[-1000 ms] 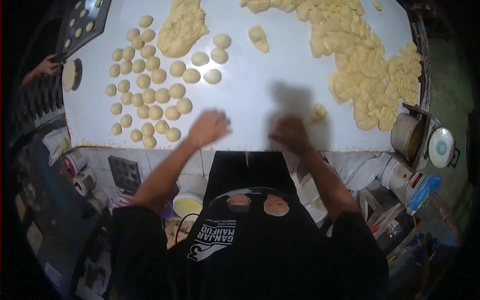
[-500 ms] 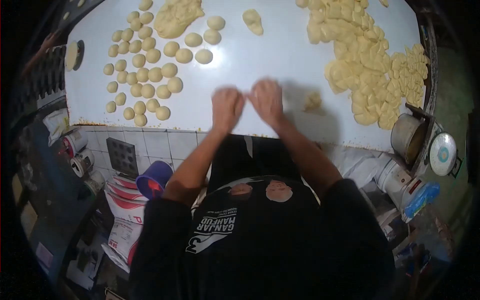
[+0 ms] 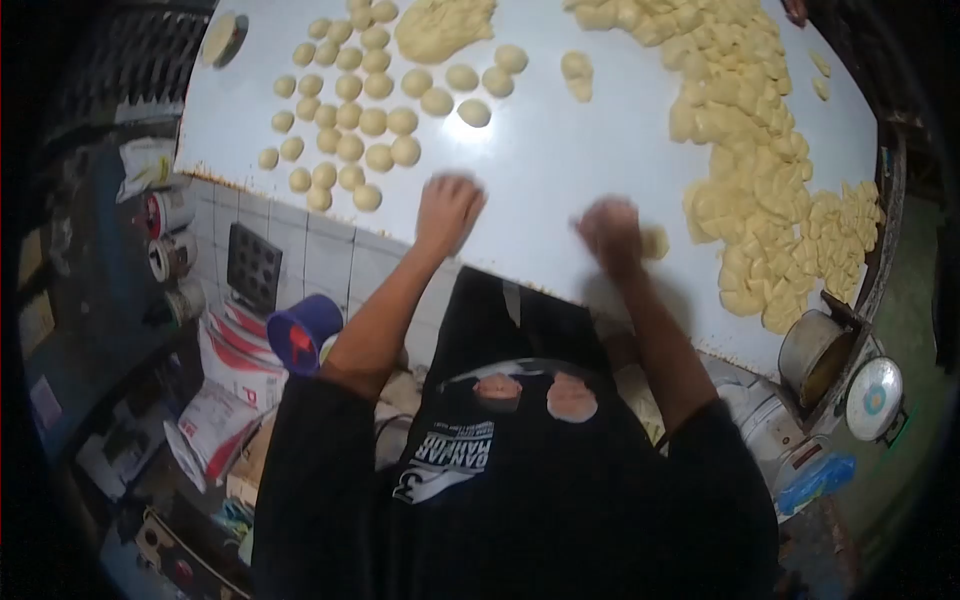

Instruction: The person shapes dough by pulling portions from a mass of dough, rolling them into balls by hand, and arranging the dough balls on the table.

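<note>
My left hand [image 3: 452, 212] rests palm down near the front edge of the white table, its fingers curled under. Whatever lies beneath that palm is hidden. Farther right, my right hand [image 3: 612, 236] is blurred, thumb sticking out to the left, its fingers unclear. A small rough dough piece [image 3: 656, 243] shows right beside it. Several round dough balls [image 3: 348, 117] stand in loose rows on the left. Behind them lies a large flat dough lump [image 3: 445, 28]. One elongated dough piece [image 3: 577, 76] sits alone near the back middle.
A big heap of cut dough pieces [image 3: 750, 150] covers the right of the table [image 3: 560, 150]. A small round dish [image 3: 219, 40] stands at the back left corner. Below the right edge is a metal pot [image 3: 815, 352]; a purple bucket [image 3: 303, 333] stands below left.
My hands, close together before, have parted; the right one moved right, next to the small dough piece. The view has turned, shifting the table's things rightward.
</note>
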Available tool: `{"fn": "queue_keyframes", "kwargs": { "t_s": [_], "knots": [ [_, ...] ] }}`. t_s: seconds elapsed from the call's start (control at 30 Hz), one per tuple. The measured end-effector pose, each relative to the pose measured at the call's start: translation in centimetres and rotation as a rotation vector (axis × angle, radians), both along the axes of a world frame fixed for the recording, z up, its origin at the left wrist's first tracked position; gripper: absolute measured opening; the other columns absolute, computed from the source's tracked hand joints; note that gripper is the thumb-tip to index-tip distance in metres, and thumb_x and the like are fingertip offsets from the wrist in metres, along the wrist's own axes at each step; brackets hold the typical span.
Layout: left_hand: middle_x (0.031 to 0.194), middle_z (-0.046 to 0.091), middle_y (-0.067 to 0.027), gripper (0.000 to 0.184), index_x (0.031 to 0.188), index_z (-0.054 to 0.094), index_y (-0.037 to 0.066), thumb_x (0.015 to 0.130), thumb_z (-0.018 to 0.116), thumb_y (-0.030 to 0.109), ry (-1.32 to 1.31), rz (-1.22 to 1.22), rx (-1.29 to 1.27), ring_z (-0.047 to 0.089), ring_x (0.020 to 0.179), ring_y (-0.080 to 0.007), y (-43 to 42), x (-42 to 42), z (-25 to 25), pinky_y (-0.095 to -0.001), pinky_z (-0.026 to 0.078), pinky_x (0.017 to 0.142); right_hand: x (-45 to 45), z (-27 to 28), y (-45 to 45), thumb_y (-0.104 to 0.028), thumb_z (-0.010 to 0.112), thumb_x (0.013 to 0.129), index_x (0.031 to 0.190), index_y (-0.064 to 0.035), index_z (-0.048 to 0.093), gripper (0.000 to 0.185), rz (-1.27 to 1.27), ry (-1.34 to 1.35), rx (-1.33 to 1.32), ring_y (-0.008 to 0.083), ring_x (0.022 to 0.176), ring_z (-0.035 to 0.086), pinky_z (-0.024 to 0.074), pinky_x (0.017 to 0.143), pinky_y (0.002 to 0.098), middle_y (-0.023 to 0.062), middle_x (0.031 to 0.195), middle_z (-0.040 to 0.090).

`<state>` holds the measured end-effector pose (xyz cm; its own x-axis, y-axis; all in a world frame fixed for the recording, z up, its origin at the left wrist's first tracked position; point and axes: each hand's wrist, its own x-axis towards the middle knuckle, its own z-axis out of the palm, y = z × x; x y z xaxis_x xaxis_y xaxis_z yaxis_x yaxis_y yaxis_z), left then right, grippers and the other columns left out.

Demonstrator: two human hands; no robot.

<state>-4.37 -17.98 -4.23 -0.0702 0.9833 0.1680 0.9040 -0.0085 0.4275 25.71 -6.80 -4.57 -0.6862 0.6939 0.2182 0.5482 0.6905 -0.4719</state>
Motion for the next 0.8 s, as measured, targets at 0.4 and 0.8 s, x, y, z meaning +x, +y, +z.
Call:
{"fn": "queue_keyframes", "kwargs": {
  "t_s": [0.4,0.8],
  "knots": [
    [0.125,0.066,-0.0110,0.035,0.118,0.067,0.008,0.087,0.074,0.023,-0.161,0.078,-0.222,0.061,0.125,-0.0307,-0.4,-0.3,1.2,-0.0443,0.050,0.104,-8.5,9.6,1.7,-0.009,0.070,0.095,0.141,-0.0038,0.056,0.049,0.000,-0.365,-0.342,0.0473,0.114,0.063,0.0511,0.096,0.0546,0.0275,0.120,0.067],
    [0.128,0.069,-0.0169,0.058,0.133,0.063,0.004,0.087,0.090,0.025,-0.851,0.771,0.060,0.070,0.112,-0.0313,-4.5,-23.9,11.9,-0.0405,0.057,0.096,-58.8,6.3,5.3,-0.022,0.081,0.091,0.122,-0.0019,0.067,0.040,0.479,0.198,0.196,0.0393,0.111,0.064,0.0522,0.095,0.0465,0.0172,0.124,0.068]
  ]
}}
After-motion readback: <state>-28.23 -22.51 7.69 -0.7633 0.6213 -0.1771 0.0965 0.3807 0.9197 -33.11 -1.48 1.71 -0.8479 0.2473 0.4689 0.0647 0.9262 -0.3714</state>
